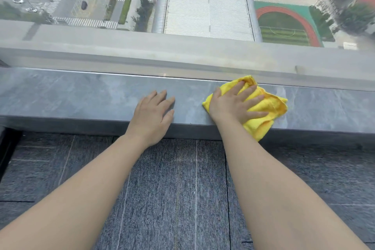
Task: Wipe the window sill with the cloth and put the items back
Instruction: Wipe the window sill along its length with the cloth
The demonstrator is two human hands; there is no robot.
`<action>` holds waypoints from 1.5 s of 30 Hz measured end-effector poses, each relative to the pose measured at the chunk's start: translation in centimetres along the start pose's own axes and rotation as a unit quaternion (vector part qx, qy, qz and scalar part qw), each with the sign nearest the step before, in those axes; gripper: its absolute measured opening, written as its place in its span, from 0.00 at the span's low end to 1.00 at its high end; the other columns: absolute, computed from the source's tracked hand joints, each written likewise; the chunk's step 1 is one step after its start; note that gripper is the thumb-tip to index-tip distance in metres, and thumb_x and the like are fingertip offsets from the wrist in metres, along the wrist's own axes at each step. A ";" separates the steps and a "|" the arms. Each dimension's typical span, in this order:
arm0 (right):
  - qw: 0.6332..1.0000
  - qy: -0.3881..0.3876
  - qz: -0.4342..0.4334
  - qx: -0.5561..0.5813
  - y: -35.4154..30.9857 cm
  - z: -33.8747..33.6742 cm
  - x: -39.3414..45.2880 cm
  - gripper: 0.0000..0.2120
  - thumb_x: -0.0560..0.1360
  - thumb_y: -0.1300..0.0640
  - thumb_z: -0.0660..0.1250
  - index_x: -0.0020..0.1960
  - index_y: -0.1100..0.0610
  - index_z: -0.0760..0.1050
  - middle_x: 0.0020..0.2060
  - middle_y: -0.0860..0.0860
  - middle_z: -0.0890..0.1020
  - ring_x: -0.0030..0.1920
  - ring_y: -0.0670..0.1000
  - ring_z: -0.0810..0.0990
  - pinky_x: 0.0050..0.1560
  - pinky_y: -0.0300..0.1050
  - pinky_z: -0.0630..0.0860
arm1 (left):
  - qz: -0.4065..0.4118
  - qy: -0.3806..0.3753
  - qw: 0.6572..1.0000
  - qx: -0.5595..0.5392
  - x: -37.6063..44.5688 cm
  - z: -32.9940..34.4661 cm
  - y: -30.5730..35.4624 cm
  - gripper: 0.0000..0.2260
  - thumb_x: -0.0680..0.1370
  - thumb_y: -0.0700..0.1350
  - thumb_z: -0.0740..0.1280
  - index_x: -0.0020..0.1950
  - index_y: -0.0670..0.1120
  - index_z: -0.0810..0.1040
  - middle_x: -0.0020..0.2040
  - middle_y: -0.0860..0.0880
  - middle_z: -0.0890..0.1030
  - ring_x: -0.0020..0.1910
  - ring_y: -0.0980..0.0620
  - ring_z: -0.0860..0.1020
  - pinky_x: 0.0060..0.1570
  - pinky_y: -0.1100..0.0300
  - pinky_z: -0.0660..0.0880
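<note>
A grey stone window sill [81, 97] runs across the view below the window glass. A crumpled yellow cloth [269, 107] lies on the sill right of centre, one corner hanging over the front edge. My right hand [233, 105] presses flat on the cloth with fingers spread. My left hand [154, 109] rests palm down on the bare sill to the left of the cloth, holding nothing. No other items show on the sill.
Window glass [203, 6] rises straight behind the sill, with a pale outer ledge [182, 55] beyond it. Dark grey carpet tiles [178, 189] cover the floor under my arms. A dark frame edge [6, 148] stands at the far left.
</note>
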State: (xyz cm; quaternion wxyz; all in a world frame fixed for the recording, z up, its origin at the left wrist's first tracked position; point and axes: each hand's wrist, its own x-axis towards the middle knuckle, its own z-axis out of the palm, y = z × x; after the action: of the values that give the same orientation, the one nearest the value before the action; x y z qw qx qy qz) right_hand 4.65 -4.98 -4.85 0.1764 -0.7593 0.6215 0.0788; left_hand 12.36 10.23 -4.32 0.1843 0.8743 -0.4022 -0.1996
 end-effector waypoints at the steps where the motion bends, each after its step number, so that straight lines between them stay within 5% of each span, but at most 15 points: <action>1: 1.000 -0.002 0.005 0.001 -0.7 0.1 -0.1 0.34 0.78 0.41 0.46 0.75 0.58 0.40 0.76 0.58 0.40 0.74 0.64 0.36 0.67 0.74 0.38 | 0.002 0.000 1.000 -0.010 0.0 -0.1 -0.1 0.20 0.78 0.48 0.52 0.69 0.47 0.63 0.75 0.45 0.60 0.74 0.46 0.54 0.73 0.53 0.48; 6: 0.994 0.008 -0.105 -0.035 -1.8 1.2 -1.6 0.34 0.78 0.42 0.46 0.75 0.61 0.40 0.76 0.60 0.41 0.75 0.63 0.37 0.70 0.69 0.39 | -0.004 0.001 0.999 -0.052 0.3 -0.7 -0.1 0.20 0.78 0.47 0.52 0.69 0.44 0.63 0.73 0.45 0.63 0.74 0.47 0.57 0.72 0.55 0.50; 11: 0.931 0.005 -0.354 -0.092 1.4 1.1 -2.5 0.26 0.80 0.44 0.45 0.75 0.49 0.47 0.77 0.50 0.46 0.77 0.54 0.42 0.73 0.60 0.40 | -0.014 0.022 0.999 -0.042 0.4 -0.6 0.1 0.27 0.71 0.52 0.48 0.68 0.45 0.66 0.71 0.44 0.67 0.72 0.44 0.61 0.72 0.50 0.56; 14: 0.902 -0.012 -0.418 -0.106 4.0 0.3 -2.0 0.24 0.79 0.43 0.43 0.74 0.42 0.50 0.77 0.45 0.49 0.77 0.49 0.44 0.74 0.55 0.39 | -0.007 0.030 0.999 -0.017 0.7 -0.1 0.7 0.27 0.71 0.52 0.48 0.67 0.45 0.67 0.71 0.44 0.68 0.71 0.43 0.61 0.71 0.48 0.57; 17: 0.909 -0.003 -0.399 -0.125 6.7 -0.4 -1.3 0.27 0.75 0.39 0.37 0.73 0.39 0.50 0.77 0.43 0.49 0.77 0.50 0.44 0.73 0.57 0.38 | 0.006 0.037 0.999 -0.006 0.8 0.6 2.2 0.27 0.71 0.52 0.48 0.67 0.46 0.67 0.71 0.45 0.66 0.72 0.44 0.59 0.70 0.49 0.54; 24: 0.973 -0.010 -0.205 -0.102 9.3 -2.0 1.2 0.28 0.76 0.37 0.46 0.74 0.40 0.43 0.77 0.46 0.40 0.76 0.57 0.36 0.68 0.71 0.35 | 0.034 0.008 0.999 0.025 1.5 1.7 4.8 0.27 0.71 0.54 0.46 0.68 0.50 0.66 0.74 0.48 0.62 0.74 0.45 0.55 0.70 0.49 0.51; 34: 0.999 0.000 0.033 -0.001 4.3 -2.1 3.2 0.32 0.78 0.41 0.45 0.76 0.55 0.39 0.76 0.56 0.38 0.74 0.65 0.36 0.67 0.73 0.38 | 0.014 -0.014 0.998 0.052 0.6 1.2 3.6 0.27 0.71 0.54 0.46 0.69 0.50 0.63 0.74 0.47 0.61 0.73 0.45 0.55 0.70 0.50 0.53; 37: 1.000 -0.004 -0.015 -0.018 3.1 -1.5 2.2 0.32 0.79 0.42 0.45 0.75 0.57 0.39 0.76 0.57 0.39 0.75 0.64 0.36 0.68 0.71 0.38 | 0.016 -0.016 0.999 0.046 0.5 0.9 3.5 0.28 0.71 0.54 0.46 0.69 0.49 0.63 0.74 0.47 0.62 0.73 0.45 0.56 0.71 0.50 0.53; 42: 0.967 -0.011 -0.243 -0.076 5.1 -0.7 -0.8 0.25 0.80 0.44 0.44 0.75 0.46 0.44 0.77 0.48 0.43 0.76 0.55 0.39 0.72 0.63 0.38 | 0.027 -0.042 0.998 0.038 0.4 0.3 4.2 0.28 0.71 0.54 0.45 0.69 0.49 0.64 0.74 0.47 0.61 0.73 0.45 0.56 0.70 0.52 0.53; 45: 0.955 -0.044 -0.276 -0.099 7.0 -1.6 -1.7 0.24 0.80 0.46 0.44 0.75 0.44 0.45 0.77 0.46 0.44 0.77 0.52 0.41 0.74 0.58 0.39 | 0.047 -0.066 0.996 0.025 -0.1 0.0 5.0 0.21 0.78 0.53 0.49 0.69 0.49 0.62 0.75 0.48 0.60 0.74 0.46 0.55 0.71 0.53 0.51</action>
State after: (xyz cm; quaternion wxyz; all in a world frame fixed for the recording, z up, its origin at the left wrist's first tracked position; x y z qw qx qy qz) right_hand -2.67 -5.17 -3.98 0.1422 -0.9107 0.3682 0.1220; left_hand 9.18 7.23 -1.88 0.1447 0.8438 -0.4586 -0.2382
